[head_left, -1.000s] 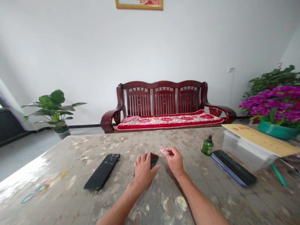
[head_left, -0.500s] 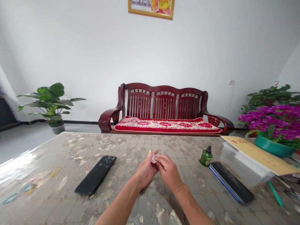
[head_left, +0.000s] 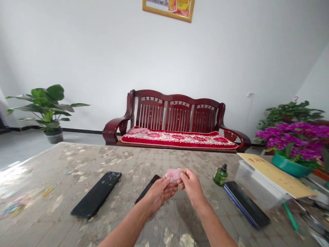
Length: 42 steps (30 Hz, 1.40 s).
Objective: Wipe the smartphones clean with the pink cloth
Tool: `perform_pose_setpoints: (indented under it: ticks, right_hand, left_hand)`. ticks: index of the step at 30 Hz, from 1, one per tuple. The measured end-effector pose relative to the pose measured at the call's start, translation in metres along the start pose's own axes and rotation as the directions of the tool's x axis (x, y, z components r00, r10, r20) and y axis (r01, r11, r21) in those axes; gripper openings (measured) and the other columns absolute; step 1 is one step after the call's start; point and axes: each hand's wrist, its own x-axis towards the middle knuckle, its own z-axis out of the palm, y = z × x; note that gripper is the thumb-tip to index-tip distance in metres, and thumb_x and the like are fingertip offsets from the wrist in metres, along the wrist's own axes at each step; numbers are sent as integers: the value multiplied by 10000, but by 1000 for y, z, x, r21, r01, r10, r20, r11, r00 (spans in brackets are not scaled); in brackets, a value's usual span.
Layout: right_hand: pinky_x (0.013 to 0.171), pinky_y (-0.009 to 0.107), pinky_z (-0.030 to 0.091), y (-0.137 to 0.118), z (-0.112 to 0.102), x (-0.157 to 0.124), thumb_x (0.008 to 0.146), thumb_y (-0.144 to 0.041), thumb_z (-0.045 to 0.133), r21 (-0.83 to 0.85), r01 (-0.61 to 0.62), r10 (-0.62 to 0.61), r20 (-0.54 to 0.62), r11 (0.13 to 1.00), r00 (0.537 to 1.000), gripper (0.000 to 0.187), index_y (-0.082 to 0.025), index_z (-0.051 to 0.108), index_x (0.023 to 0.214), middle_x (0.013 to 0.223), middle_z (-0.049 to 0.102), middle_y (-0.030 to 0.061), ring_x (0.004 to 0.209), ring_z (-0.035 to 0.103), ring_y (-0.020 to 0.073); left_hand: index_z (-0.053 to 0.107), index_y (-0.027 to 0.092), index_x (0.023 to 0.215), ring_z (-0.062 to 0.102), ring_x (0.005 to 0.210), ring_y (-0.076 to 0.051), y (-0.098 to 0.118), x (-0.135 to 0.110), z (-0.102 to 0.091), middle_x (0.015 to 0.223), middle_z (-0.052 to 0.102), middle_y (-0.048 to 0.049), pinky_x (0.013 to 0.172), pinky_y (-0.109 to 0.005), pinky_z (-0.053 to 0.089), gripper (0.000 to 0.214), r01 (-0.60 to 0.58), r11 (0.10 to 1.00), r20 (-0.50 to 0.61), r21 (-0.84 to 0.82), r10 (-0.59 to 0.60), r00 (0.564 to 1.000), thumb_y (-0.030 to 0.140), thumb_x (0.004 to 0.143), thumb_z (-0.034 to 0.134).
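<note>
My left hand (head_left: 158, 192) and my right hand (head_left: 190, 184) meet above the table and both pinch a small crumpled pink cloth (head_left: 173, 174) between thumbs and fingertips. Just beneath my left hand a black phone (head_left: 148, 187) lies on the table, partly hidden by the hand. A second black phone (head_left: 97, 193) lies to the left. A small green bottle (head_left: 220, 175) with a black cap stands to the right of my right hand.
A stack of dark phones (head_left: 246, 203) lies at the right beside a clear plastic box (head_left: 257, 185) topped by a yellow board (head_left: 275, 174). Coloured rubber bands (head_left: 12, 207) lie at the left edge. Purple flowers (head_left: 295, 137), a red wooden bench (head_left: 174, 125) and a potted plant (head_left: 46, 106) stand beyond the table (head_left: 64, 226).
My left hand left the middle phone and rose to join the right hand. Both hands now spread the pink cloth between them, and the phone underneath shows again.
</note>
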Motion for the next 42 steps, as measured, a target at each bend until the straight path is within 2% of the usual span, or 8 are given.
perform_pose_setpoints:
  ticks: [4,8,19,22,28,32,38,42]
  right_hand:
    - [764,302,540,4,5,-24,937,-290,476,-228,322,-332,-9,919,943,221,-230,688,921,932,738,49,882,685,204]
    - [960,376,499,14,8,-48,953,-166,504,-393,619,-619,145,680,772,205,-258,686,969,1121,714,45,1084,630,207]
    - [1025,434,454,10,-10,-42,921,-112,530,-451,709,-670,278,542,689,290,-268,667,1124,1207,684,45,1203,552,223]
    - [935,359,482,-6,-14,-36,959,-170,522,-382,695,-638,286,609,715,204,-261,695,1017,1032,729,31,1042,622,195]
    - [744,240,487,-42,-20,-25,940,-228,527,-244,336,-253,317,910,914,195,-242,713,994,926,740,3,831,664,152]
    - [779,276,481,-34,-10,-15,869,-170,555,-375,317,-176,364,871,915,207,-242,729,956,918,739,5,873,656,184]
    - [839,332,495,-2,-14,-3,824,-191,574,-534,443,-392,212,720,895,244,-254,723,1007,993,703,57,934,631,216]
    - [908,393,484,20,-68,18,865,-264,497,-577,370,-591,-255,728,765,282,-217,686,1069,1020,686,91,983,614,232]
  left_hand:
    - [640,140,1019,692,945,-237,-4,5,11,985,722,-137,930,-362,485,549,134,917,194,-375,-64,979,636,970,411]
    - [619,90,1120,646,1088,-261,-5,7,14,1079,700,-166,1014,-364,431,537,121,800,220,-587,14,975,553,1010,370]
    - [584,67,1177,670,803,-149,-3,-2,21,936,692,-111,762,-225,514,327,234,628,241,-743,-75,968,261,1029,367]
    - [618,92,1063,638,656,-144,-4,1,22,757,649,-50,687,-246,516,365,275,643,256,-715,-126,958,345,1048,356]
    - [640,109,1061,694,792,-252,-4,6,16,878,699,-113,782,-365,523,471,179,794,290,-581,-3,957,540,978,470]
    - [632,96,1093,694,935,-305,-14,6,17,957,706,-150,862,-411,515,520,173,755,311,-633,43,950,580,945,511]
    - [645,114,1083,679,1048,-219,-35,14,10,1051,715,-138,966,-305,478,214,127,667,267,-734,111,957,231,969,508]
    - [521,125,1364,594,1228,-258,-37,23,-4,1239,666,-166,1068,-399,413,484,99,739,250,-666,96,963,17,897,451]
